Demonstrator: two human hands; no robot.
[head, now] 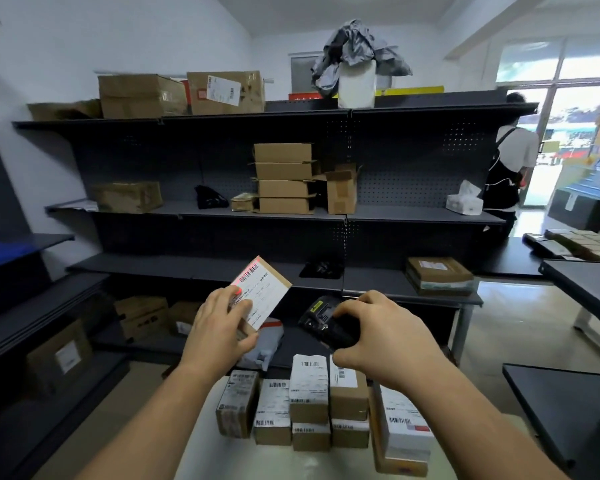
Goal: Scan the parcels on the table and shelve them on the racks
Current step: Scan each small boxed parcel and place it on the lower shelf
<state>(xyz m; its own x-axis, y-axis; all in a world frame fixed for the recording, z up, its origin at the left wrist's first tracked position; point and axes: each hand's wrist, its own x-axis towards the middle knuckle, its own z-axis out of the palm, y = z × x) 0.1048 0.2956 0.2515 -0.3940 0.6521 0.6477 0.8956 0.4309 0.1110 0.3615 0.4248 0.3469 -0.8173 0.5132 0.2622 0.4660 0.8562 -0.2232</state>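
My left hand [222, 327] grips a small cardboard parcel [264, 289] with a white shipping label, held up tilted in front of me. A red scan light falls across the label's barcode and my fingertips. My right hand [381, 341] grips a black handheld scanner [323, 322], pointed left toward that parcel. Below my hands several small labelled parcels [309, 407] stand packed together on the pale table [201, 455]. The dark metal rack [257, 213] stands straight ahead.
The rack holds cardboard boxes [284, 178] on its upper and middle shelves, and one flat box [439, 275] on the lower right shelf. More boxes [141, 315] sit on its bottom shelf. Dark tables [575, 282] stand at right. A person [510, 168] stands by the doorway.
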